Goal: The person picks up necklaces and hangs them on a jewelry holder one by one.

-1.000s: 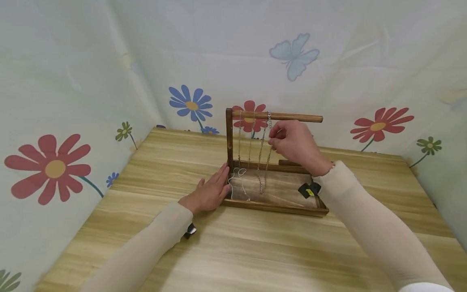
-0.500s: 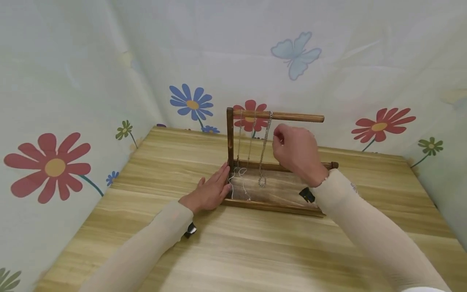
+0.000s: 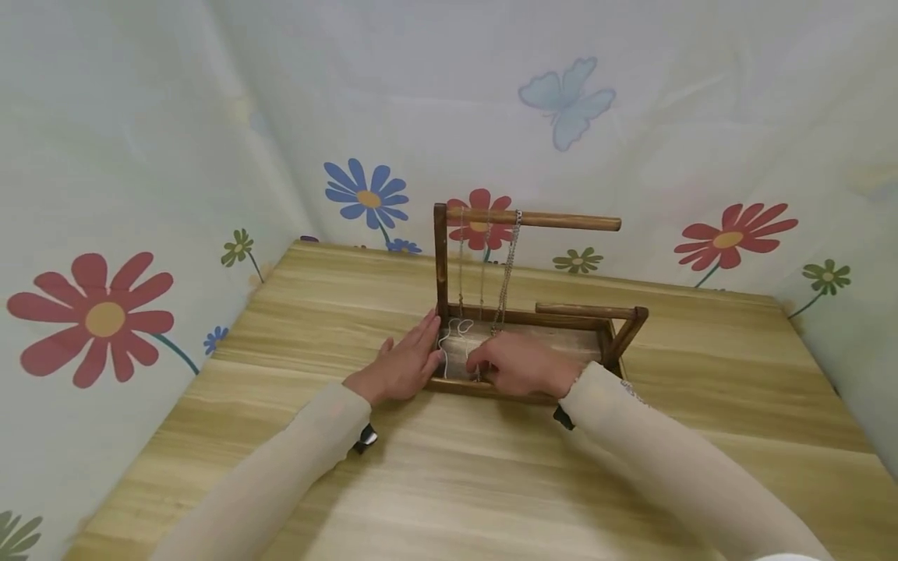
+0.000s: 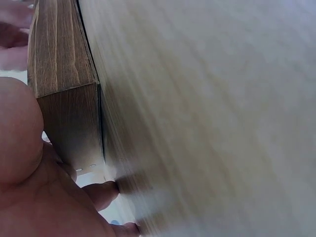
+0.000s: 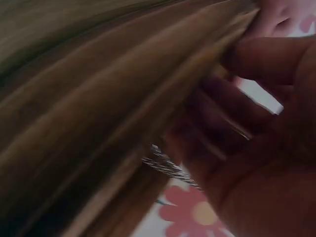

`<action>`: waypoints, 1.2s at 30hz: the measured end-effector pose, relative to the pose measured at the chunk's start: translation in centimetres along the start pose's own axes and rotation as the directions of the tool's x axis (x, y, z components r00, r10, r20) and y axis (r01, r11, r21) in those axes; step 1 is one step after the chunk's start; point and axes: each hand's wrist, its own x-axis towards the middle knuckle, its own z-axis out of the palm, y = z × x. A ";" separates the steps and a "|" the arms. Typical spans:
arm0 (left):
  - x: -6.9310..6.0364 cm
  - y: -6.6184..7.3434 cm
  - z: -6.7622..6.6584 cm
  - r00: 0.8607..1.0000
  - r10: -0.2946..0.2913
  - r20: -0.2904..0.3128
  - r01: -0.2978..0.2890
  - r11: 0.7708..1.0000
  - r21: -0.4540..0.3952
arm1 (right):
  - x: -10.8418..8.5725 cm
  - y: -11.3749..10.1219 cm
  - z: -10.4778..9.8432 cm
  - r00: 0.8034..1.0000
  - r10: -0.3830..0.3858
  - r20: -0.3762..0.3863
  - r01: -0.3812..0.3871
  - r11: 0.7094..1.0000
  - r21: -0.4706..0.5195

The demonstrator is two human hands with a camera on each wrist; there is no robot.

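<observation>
A dark wooden jewellery stand (image 3: 441, 261) has a tray base and a top bar (image 3: 575, 221). My left hand (image 3: 394, 372) rests with straight fingers against the tray's left end. In the left wrist view its fingertips reach the tabletop beside the wooden tray (image 4: 69, 118). My right hand (image 3: 522, 365) reaches into the tray, fingers bent loosely near a thin silver necklace (image 3: 446, 354) lying there. Whether the fingertips touch it is hidden. From the bar hang a thicker chain necklace (image 3: 507, 273) and two thin necklaces (image 3: 461, 265). The right wrist view is dark and blurred.
A second, lower bar (image 3: 582, 310) rises from the tray's right end and points left. The stand is on a wood-grain table (image 3: 449, 475). Behind it hangs a pale cloth (image 3: 421, 93) printed with flowers and a butterfly.
My right hand has let go of the thicker chain, which hangs from the bar, and moved down and left into the tray. My left hand has stayed at the tray's end.
</observation>
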 end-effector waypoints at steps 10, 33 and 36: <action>0.1 -0.3 0.4 1.000 0.008 -0.027 -0.008 1.000 -0.019 | 2.4 1.1 1.3 0.987 0.076 0.144 -0.076 0.997 -0.001; 0.4 -0.5 0.5 1.000 0.003 -0.004 -0.003 1.000 0.001 | 1.1 1.3 0.4 0.998 0.055 -0.024 -0.050 0.986 0.158; 0.2 -0.5 0.5 1.000 0.000 -0.002 0.000 1.000 0.014 | 0.7 0.3 -0.2 0.997 0.039 -0.072 -0.027 0.985 0.170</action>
